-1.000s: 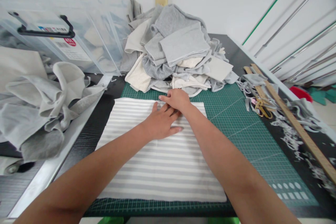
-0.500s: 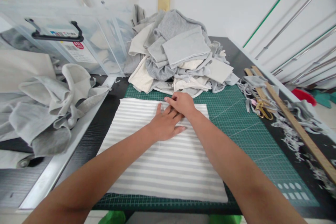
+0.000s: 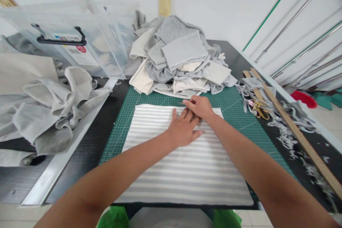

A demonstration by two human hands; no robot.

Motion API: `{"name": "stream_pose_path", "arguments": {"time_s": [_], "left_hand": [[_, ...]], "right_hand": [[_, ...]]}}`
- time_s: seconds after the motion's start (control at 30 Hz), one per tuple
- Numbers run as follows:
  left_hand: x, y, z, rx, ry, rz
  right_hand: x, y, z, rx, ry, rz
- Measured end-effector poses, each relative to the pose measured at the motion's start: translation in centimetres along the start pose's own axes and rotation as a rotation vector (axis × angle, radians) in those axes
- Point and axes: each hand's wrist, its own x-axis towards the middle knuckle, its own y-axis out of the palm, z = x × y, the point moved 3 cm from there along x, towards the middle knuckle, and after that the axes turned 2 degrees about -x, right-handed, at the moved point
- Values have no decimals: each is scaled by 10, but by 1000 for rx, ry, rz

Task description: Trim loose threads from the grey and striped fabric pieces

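Nearest the camera, a striped grey-and-white cloth [image 3: 184,171] lies flat on the green cutting mat [image 3: 240,121], its near edge hanging just past the worktop's front edge and its surface largely smooth, so the spreading looks mostly done; what seems left is the work at its far edge. Both forearms reach out over it. The left hand [image 3: 184,130] rests palm down on the cloth with fingers spread flat, gripping nothing, only pressing the fabric in place. Just beyond and touching it, the right hand [image 3: 200,107] is curled, fingertips pinched together at the cloth's far edge; whether it has hold of the hem itself or some small tool I cannot tell. To the right, near the mat's edge, gold-handled scissors [image 3: 258,109] sit among grey offcuts [image 3: 287,133] beside a long wooden ruler [image 3: 294,131]. Farther back a pile of grey and cream fabric pieces [image 3: 176,60] waits, uncut as far as can be judged, beside a clear storage box [image 3: 80,39].
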Motion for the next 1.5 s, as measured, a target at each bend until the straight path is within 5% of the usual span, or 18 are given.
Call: {"name": "stream_pose_path", "arguments": {"time_s": [0.43, 1.5], "left_hand": [[-17, -18, 30, -19, 140, 40], [-19, -20, 41, -58, 141, 78]], "right_hand": [[16, -3, 18, 164, 50, 313], [20, 4, 3, 33, 22, 329]]}}
